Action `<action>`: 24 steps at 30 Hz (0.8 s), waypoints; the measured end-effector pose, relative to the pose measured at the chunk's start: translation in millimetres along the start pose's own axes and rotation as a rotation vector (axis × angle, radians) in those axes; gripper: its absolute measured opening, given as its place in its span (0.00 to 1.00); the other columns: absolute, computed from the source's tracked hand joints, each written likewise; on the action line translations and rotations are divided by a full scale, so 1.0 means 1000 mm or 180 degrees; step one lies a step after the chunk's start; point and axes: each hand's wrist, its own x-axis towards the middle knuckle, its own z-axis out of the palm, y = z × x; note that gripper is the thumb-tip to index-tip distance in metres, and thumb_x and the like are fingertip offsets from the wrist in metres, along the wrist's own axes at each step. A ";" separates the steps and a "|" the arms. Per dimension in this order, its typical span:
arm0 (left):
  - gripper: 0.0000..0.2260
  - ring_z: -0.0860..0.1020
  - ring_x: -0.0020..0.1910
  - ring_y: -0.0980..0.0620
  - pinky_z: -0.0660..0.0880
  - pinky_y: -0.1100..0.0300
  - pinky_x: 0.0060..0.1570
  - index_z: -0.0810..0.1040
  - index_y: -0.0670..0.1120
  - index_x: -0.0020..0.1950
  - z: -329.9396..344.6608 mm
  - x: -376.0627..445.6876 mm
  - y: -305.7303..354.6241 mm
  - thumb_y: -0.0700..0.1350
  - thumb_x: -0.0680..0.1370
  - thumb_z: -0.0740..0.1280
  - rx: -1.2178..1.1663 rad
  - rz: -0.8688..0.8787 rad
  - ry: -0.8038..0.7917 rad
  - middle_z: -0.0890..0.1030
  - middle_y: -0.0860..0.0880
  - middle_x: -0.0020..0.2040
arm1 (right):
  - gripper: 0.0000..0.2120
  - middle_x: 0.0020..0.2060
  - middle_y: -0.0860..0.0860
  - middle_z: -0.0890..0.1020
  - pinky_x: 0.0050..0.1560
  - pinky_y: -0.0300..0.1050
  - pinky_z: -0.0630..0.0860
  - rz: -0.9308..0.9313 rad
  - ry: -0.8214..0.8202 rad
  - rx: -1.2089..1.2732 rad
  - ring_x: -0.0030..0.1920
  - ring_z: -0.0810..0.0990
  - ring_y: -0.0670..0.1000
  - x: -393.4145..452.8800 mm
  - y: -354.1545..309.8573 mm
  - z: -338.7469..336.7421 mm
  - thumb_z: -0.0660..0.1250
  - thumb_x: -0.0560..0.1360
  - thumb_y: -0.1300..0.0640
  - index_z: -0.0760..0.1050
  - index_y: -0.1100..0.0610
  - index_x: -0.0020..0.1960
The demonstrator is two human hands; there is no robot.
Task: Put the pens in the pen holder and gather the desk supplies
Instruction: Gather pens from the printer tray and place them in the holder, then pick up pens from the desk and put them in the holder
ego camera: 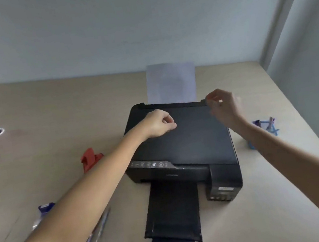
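Note:
Both my arms reach over a black printer (189, 143) in the middle of the desk. My left hand (160, 124) hovers above the printer lid with its fingers curled in, holding nothing that I can see. My right hand (222, 104) is raised over the printer's back right corner, fingers loosely pinched, also with nothing visible in it. A blue pen holder (265, 130) stands to the right of the printer with a pen in it. Two pens (99, 229) lie on the desk at the lower left, partly hidden by my left forearm.
A red stapler-like object (90, 159) lies left of the printer. A blue-capped item (43, 212) sits at the lower left. White paper (171, 83) stands in the printer's rear feed. The printer's output tray (174, 219) extends toward me. The desk (49, 117) meets a wall behind.

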 end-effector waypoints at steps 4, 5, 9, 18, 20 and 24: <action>0.08 0.72 0.31 0.59 0.69 0.63 0.36 0.82 0.41 0.48 -0.030 -0.058 -0.106 0.45 0.77 0.68 -0.0100 -0.0608 0.0115 0.77 0.54 0.33 | 0.06 0.31 0.41 0.79 0.31 0.28 0.72 -0.0415 -0.0448 0.0213 0.25 0.79 0.38 -0.037 -0.066 0.078 0.64 0.73 0.58 0.79 0.50 0.45; 0.07 0.71 0.30 0.60 0.68 0.64 0.32 0.81 0.41 0.46 -0.031 -0.072 -0.132 0.44 0.77 0.67 -0.0050 -0.0774 0.0126 0.76 0.53 0.32 | 0.06 0.32 0.40 0.79 0.31 0.28 0.71 -0.0520 -0.0563 0.0235 0.27 0.79 0.38 -0.049 -0.081 0.098 0.64 0.73 0.57 0.79 0.50 0.45; 0.05 0.71 0.27 0.54 0.66 0.64 0.29 0.77 0.41 0.40 -0.013 -0.124 -0.229 0.40 0.76 0.67 -0.0069 -0.1361 0.0061 0.77 0.46 0.35 | 0.05 0.34 0.44 0.80 0.32 0.23 0.68 -0.0880 -0.1160 0.0238 0.32 0.77 0.36 -0.107 -0.116 0.173 0.65 0.74 0.60 0.79 0.54 0.46; 0.10 0.81 0.49 0.42 0.75 0.52 0.47 0.77 0.44 0.43 0.066 -0.179 -0.345 0.47 0.78 0.61 0.0755 -0.1817 -0.0351 0.83 0.42 0.46 | 0.09 0.45 0.63 0.84 0.46 0.50 0.78 -0.0158 -0.3009 -0.1099 0.45 0.80 0.61 -0.212 -0.090 0.276 0.61 0.74 0.62 0.79 0.66 0.47; 0.10 0.80 0.54 0.40 0.76 0.51 0.49 0.77 0.41 0.54 0.071 -0.180 -0.349 0.42 0.79 0.59 0.0670 -0.1818 -0.0206 0.81 0.39 0.55 | 0.10 0.37 0.64 0.81 0.41 0.48 0.76 0.0093 -0.3191 -0.1431 0.41 0.79 0.62 -0.224 -0.084 0.294 0.61 0.74 0.62 0.77 0.68 0.39; 0.17 0.76 0.61 0.38 0.75 0.49 0.58 0.68 0.36 0.65 0.076 -0.178 -0.351 0.29 0.77 0.57 0.0675 -0.2068 -0.0017 0.75 0.37 0.63 | 0.07 0.26 0.52 0.72 0.27 0.35 0.72 0.0405 -0.3417 -0.1716 0.27 0.73 0.54 -0.243 -0.078 0.328 0.63 0.74 0.62 0.73 0.60 0.37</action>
